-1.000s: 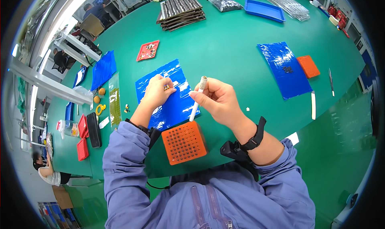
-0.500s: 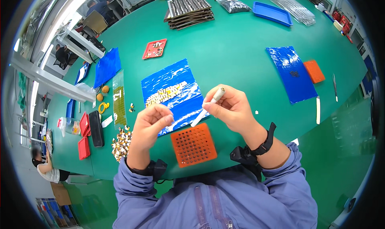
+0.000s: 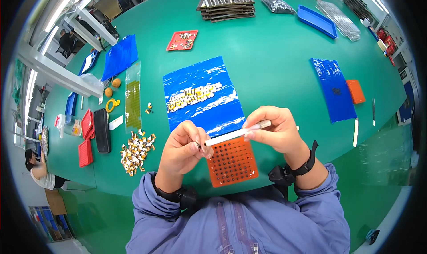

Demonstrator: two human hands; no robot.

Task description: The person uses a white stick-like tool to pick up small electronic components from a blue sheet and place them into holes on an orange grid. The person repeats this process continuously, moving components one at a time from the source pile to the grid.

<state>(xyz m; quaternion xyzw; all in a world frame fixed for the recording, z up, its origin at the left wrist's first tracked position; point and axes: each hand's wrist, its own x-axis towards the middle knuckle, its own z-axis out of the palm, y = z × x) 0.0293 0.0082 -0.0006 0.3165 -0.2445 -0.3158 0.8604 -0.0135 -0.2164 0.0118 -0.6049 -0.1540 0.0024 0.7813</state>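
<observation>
My right hand (image 3: 278,130) grips a white pen-like stick (image 3: 229,137) with a beige end, held almost level. Its far tip meets the fingertips of my left hand (image 3: 180,149), which pinch a tiny dark piece (image 3: 198,145). Below the stick lies an orange block (image 3: 253,176) with rows of holes, many of them filled with small dark round pieces. Beyond my hands, a shiny blue sheet (image 3: 193,70) carries rows of small white, yellow and black parts (image 3: 193,96).
Left of my left arm is a loose heap of similar parts (image 3: 137,152). Further left lie a black case (image 3: 102,132), red trays (image 3: 85,153) and a yellow-green strip (image 3: 132,96). A red tray (image 3: 181,45) sits farther back. At right are another blue sheet (image 3: 331,80) and tweezers (image 3: 373,112).
My hands have come together. The stick has swung from a steep slant to nearly level, its tip now at my left fingertips. The whole view has shifted slightly.
</observation>
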